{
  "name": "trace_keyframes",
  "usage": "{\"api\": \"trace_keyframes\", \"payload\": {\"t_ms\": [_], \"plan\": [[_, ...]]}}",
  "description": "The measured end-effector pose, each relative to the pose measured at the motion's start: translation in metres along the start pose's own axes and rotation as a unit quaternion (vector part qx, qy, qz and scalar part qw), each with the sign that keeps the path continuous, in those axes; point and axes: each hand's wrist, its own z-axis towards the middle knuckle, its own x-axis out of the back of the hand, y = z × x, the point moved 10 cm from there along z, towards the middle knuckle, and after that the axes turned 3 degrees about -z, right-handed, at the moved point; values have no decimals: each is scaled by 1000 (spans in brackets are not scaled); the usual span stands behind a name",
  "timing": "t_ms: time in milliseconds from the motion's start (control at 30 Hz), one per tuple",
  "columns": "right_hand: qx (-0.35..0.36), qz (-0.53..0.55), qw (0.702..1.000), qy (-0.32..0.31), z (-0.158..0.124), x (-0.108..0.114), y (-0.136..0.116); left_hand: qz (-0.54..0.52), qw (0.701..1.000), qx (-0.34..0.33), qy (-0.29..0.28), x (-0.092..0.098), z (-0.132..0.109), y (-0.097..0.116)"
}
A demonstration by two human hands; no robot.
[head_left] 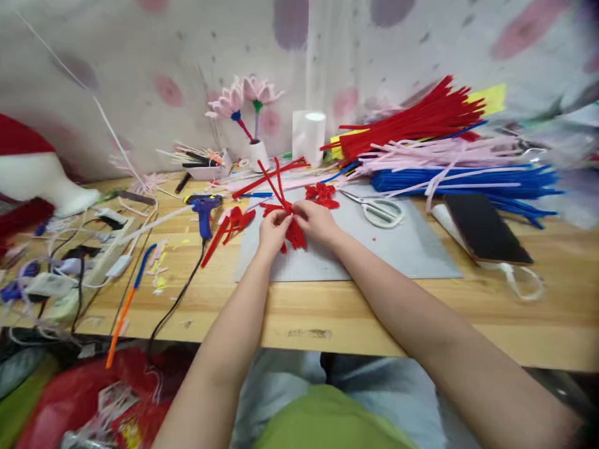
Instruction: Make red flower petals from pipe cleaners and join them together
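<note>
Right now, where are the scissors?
In the head view, the scissors lie on the grey mat, to the right of the person's right hand, between the small red cluster and the blue bundle.

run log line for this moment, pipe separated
left hand: holding red fuzzy piece | right hand: same piece | scissors: lying on grey mat | glue gun: left of mat
</note>
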Motion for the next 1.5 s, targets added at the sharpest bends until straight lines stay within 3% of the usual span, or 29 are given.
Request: {"api": "trace_keyframes", "payload": {"t_ms": [233, 333, 433, 533, 633, 733, 1033, 1333, 1500], "plan": [[65, -60, 995, -38, -3, 4, -18, 10, 999, -15, 40, 10, 1, 2], [61, -8, 998, -22, -3, 6, -15, -61, 997, 28, 38, 9, 0, -4], [25, 121, 992, -8, 0, 2, -7, -118, 991, 51, 41, 10, -1, -6], [-44, 304, 951, -37, 2, -14, 3, -132, 989, 26, 58, 14, 0, -2], [-96, 401, 909, -60, 0, -30, 10, -106, 991, 2, 75, 18, 0, 2], [-120, 418, 899, -60, 0, -35, 17, -95, 993, 8, 67, 16, -1, 1], [-119, 467, 870, -105, -3, -35, 22, -97, 992, 70, -29, -4, -7, -2], [-186, 587, 778, -125, -10, -42, 26, -124, 987, 104, -13, 3, -6, -6], [-198, 602, 762, -132, -11, -49, 25, -168, 976, 141, -2, 4, -7, -17]]}}
